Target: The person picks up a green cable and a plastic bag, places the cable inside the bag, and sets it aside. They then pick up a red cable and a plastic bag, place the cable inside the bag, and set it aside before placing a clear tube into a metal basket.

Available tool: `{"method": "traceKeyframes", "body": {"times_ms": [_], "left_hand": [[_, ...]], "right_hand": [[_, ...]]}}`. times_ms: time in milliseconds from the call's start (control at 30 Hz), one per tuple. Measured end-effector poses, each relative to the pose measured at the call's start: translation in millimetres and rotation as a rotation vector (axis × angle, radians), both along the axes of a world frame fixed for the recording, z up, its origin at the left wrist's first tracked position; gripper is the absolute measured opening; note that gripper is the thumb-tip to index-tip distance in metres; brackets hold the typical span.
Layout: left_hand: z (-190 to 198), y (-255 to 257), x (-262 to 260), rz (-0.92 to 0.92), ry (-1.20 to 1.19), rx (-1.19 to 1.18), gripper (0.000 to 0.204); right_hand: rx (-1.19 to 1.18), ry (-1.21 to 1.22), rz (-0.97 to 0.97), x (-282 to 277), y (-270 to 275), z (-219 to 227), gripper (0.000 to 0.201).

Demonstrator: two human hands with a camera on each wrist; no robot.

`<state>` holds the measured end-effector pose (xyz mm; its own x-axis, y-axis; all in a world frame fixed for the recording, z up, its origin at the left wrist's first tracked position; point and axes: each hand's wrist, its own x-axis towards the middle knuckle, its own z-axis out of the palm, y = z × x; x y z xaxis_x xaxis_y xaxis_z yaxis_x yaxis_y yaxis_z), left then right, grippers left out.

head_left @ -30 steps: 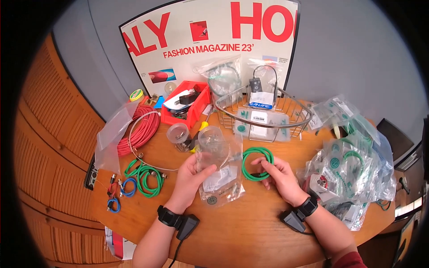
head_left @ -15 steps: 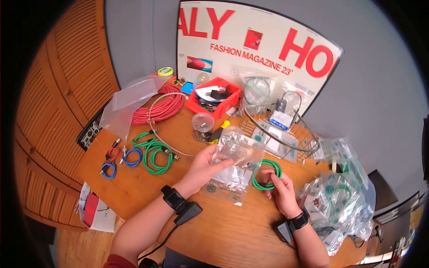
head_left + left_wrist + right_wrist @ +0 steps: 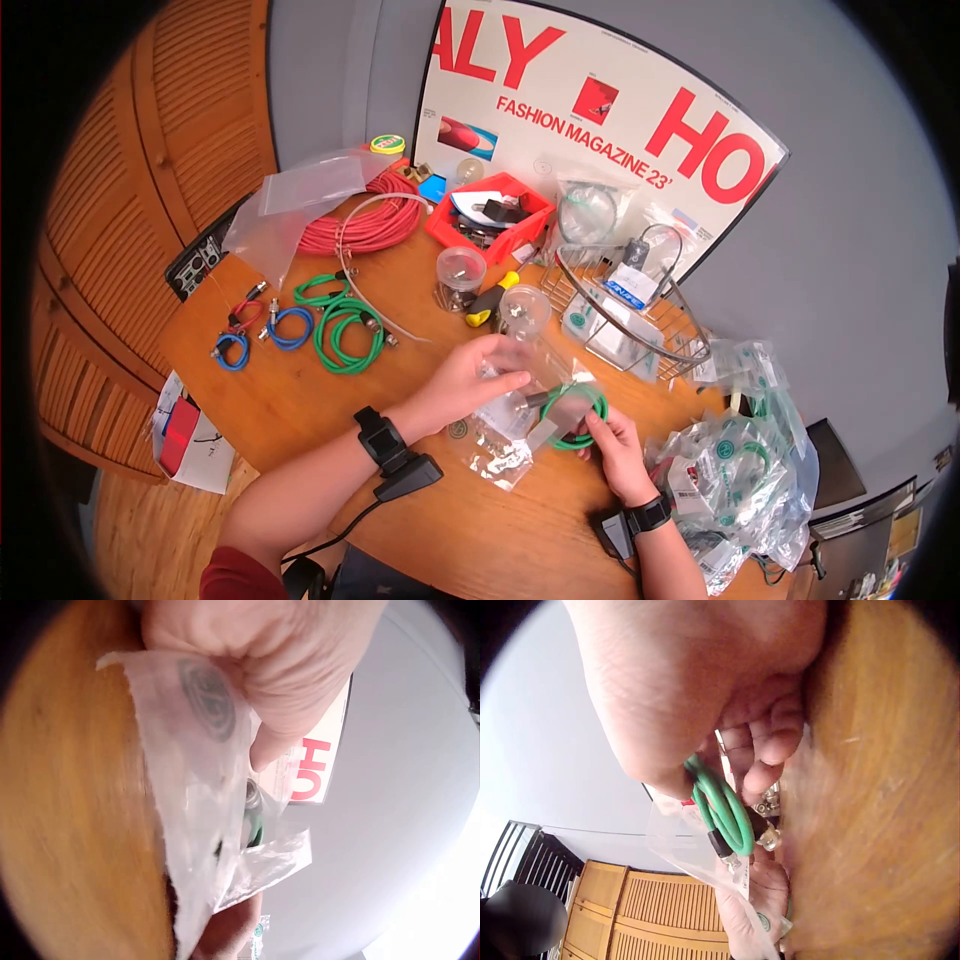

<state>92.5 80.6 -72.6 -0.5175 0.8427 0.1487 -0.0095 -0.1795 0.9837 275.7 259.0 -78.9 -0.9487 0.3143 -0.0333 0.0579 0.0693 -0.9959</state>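
My left hand (image 3: 468, 380) grips a clear plastic bag (image 3: 497, 455) between thumb and fingers, above the middle of the table. The right hand (image 3: 622, 455) pinches a coiled green cable (image 3: 601, 403) by its right side. That coil is at the bag's right end, partly behind or within the clear plastic. In the right wrist view the coil (image 3: 721, 810) shows two metal connectors at its lower end, with the bag beside it. Seen from the left wrist, the bag (image 3: 187, 772) hangs from the hand (image 3: 277, 660), with a connector and some green showing inside its opening.
Green coils (image 3: 350, 335), blue coils (image 3: 291, 328) and a red cable bundle (image 3: 375, 225) lie at left. Farther back are a red bin (image 3: 520, 237), clear jars, a yellow-black tool (image 3: 492, 300) and a wire basket (image 3: 700, 355). Bagged cables (image 3: 735, 480) are heaped at right.
The green coil and the bag, separate earlier, have come together and now overlap. The head view has turned, so the table appears tilted and shifted.
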Motion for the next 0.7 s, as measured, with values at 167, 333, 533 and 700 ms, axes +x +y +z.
{"method": "traceKeyframes", "body": {"times_ms": [167,333,533,700], "left_hand": [[3,0,4,-0.038,-0.132,0.025,0.037],[4,-2,4,-0.126,-0.187,-0.019,0.042],[3,-2,10,-0.158,-0.140,0.007,0.045],[-3,0,11,-0.232,-0.178,0.035,0.044]], "right_hand": [[-0.108,0.013,-0.105,-2,-13,13,0.026],[0.000,-0.034,0.051,3,0,3,0.027],[-0.016,-0.109,0.076,3,-3,12,0.033],[0.002,-0.124,0.120,0,-3,12,0.035]]}}
